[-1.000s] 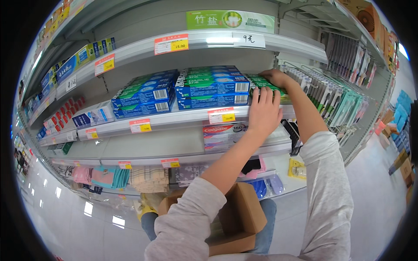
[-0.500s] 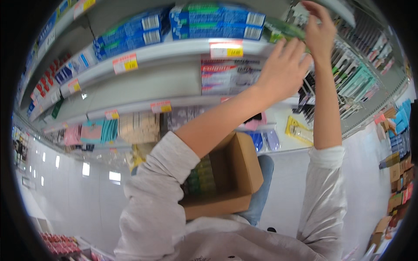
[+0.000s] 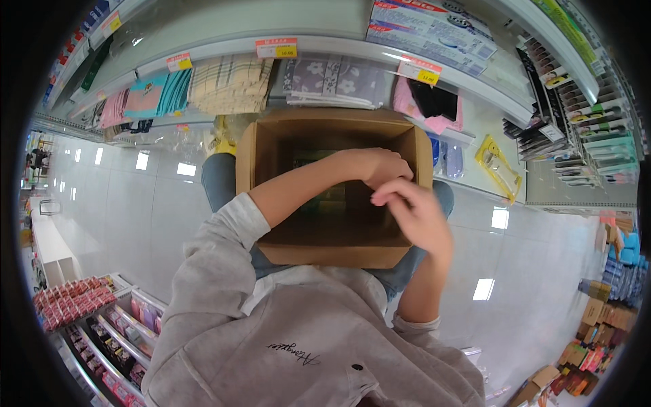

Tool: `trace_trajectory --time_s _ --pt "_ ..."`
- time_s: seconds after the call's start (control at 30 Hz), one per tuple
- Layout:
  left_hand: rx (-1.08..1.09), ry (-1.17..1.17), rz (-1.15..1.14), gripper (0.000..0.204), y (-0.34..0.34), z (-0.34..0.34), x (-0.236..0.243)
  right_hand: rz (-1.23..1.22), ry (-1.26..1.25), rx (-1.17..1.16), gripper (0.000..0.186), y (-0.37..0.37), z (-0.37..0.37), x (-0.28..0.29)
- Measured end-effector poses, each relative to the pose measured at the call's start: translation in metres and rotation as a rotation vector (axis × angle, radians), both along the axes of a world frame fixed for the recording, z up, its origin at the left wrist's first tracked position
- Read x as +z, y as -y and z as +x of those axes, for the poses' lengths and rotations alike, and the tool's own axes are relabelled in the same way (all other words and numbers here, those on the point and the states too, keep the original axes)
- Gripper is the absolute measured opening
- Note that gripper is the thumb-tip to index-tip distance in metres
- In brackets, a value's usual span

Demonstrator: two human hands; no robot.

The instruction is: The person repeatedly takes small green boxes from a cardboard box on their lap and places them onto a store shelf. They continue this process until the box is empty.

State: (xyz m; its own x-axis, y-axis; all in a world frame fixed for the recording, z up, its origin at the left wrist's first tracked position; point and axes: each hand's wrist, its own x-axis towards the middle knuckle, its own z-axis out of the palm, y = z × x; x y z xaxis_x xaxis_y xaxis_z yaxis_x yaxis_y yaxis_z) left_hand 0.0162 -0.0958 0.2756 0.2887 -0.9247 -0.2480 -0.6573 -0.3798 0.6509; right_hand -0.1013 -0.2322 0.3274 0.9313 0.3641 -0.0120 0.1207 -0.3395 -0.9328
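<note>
A cardboard box (image 3: 332,256) sits open between my knees, below the shelf. Green and yellowish packs (image 3: 329,197) lie at its bottom, dim and partly covered by my left forearm. My left hand (image 3: 380,166) is over the box's right half, its fingers bent downward and mostly hidden. Close beside it, at the right wall, my right hand (image 3: 420,217) is slightly blurred, its fingers loosely curved and apart with nothing visible in them. The two hands nearly meet; whether they touch I cannot tell.
Ahead, shelves carry folded towels (image 3: 230,85), grey floral cloths (image 3: 332,81) and toothpaste boxes (image 3: 430,30). Hanging toothbrush packs (image 3: 597,129) and a yellow pack (image 3: 498,166) are at the right. A shelf edge (image 3: 468,81) juts out beyond the box. Cartons (image 3: 583,339) stand far right.
Both hands have come down from the upper shelf, where they were at green packs, to over the box. My view has tilted downward, bringing the whole box into sight.
</note>
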Motion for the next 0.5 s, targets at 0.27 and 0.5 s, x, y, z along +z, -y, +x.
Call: trace_trajectory --time_s 0.27,0.5 --pt "0.265 -0.178 0.478 0.038 -0.042 0.015 -0.207 -0.399 -0.097 0.154 0.025 -0.032 -0.029 -0.098" --pt "0.202 -0.227 0.579 0.045 -0.103 -0.063 -0.378 -0.247 -0.274 0.162 0.034 -0.031 -0.029 -0.1"
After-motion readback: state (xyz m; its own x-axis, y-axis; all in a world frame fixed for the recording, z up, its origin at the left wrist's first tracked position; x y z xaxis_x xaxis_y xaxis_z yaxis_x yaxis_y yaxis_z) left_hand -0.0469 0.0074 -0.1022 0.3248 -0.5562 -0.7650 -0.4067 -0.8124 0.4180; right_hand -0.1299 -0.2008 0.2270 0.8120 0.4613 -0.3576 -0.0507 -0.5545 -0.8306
